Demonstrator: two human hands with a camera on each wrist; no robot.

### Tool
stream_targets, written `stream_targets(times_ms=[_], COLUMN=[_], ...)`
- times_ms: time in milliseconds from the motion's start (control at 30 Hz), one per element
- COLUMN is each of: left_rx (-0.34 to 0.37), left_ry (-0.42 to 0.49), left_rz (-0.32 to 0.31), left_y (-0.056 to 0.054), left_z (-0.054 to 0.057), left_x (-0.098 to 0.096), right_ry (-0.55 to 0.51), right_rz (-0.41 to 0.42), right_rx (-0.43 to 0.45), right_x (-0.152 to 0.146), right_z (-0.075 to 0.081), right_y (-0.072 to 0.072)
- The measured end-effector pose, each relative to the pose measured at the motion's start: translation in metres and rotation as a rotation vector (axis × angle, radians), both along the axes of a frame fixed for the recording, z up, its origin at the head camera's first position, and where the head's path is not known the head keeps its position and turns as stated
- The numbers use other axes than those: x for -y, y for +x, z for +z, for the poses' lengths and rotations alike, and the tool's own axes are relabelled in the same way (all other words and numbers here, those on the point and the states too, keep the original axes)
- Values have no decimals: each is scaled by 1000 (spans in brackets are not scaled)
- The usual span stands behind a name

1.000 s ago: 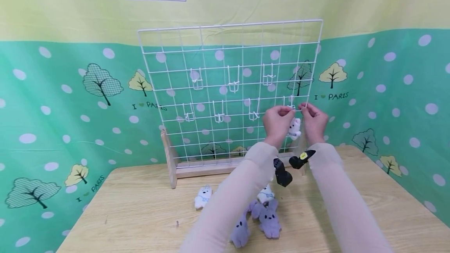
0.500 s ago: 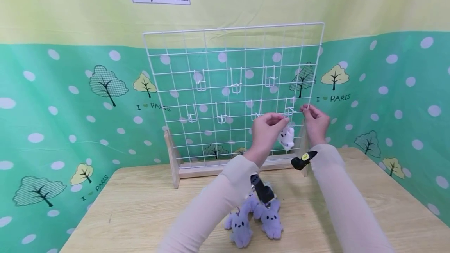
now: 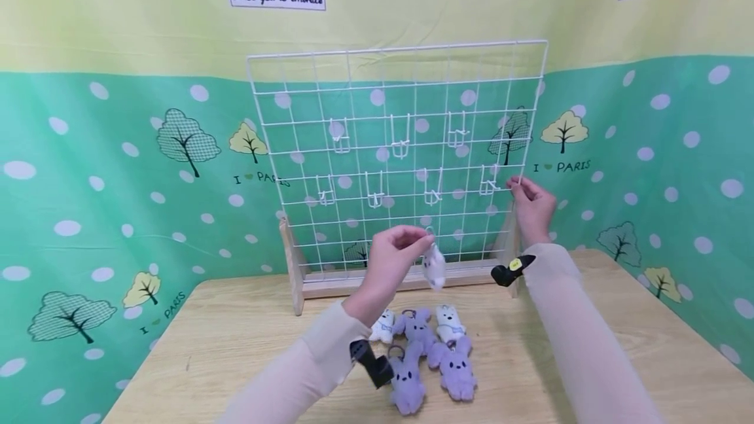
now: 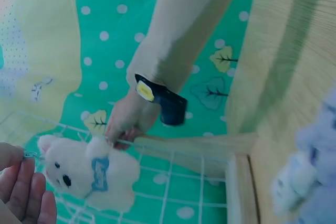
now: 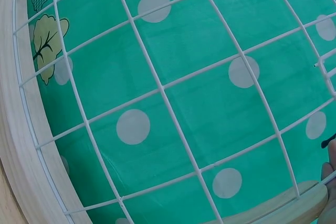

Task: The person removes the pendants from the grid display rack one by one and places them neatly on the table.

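Observation:
My left hand (image 3: 393, 260) pinches the small metal clasp of a white plush keychain (image 3: 434, 267), which hangs in front of the lower part of a white wire grid rack (image 3: 397, 51). In the left wrist view the plush (image 4: 86, 174) shows a blue bow, a black nose and dark eyes. My right hand (image 3: 533, 209) grips the rack's right edge between thumb and fingers, close beside the lower right hook (image 3: 489, 183). Only a sliver of that hand (image 5: 329, 179) shows in the right wrist view, next to the wires.
Several white hooks (image 3: 400, 142) hang on the grid in two rows. Wooden feet (image 3: 291, 267) hold the rack on the wooden table (image 3: 235, 332). Purple plush keychains (image 3: 406, 381) and white ones (image 3: 450, 324) lie together in front. A patterned curtain (image 3: 118, 201) stands behind.
My left hand has moved left and down, away from the lower right hook, carrying the white plush keychain with it. My right hand stays at the grid's right edge.

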State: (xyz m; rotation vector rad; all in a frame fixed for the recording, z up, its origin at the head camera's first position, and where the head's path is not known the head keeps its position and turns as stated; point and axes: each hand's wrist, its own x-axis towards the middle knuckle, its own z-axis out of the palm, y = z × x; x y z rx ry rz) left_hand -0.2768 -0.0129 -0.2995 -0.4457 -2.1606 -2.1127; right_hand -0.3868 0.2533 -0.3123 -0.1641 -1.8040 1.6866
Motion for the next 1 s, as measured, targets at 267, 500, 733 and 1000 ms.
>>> stream_targets(times_ms=[267,500,733,1000], left_rx=[39,59,101,149], left_ry=[-66,-96,-130,-170], left_rz=[12,19,9,-12], left_y=[16,31,45,57], left_z=[-23,-45,-61,-81], left_x=[37,65,88,115], right_ry=[-13,1,2,13], right_rz=[-5,-12,-13,-10], right_rx=[-11,-19,-9,0], right_x=[-3,1,2,1], right_z=[-1,-1,-1,-2], right_y=[0,0,0,0])
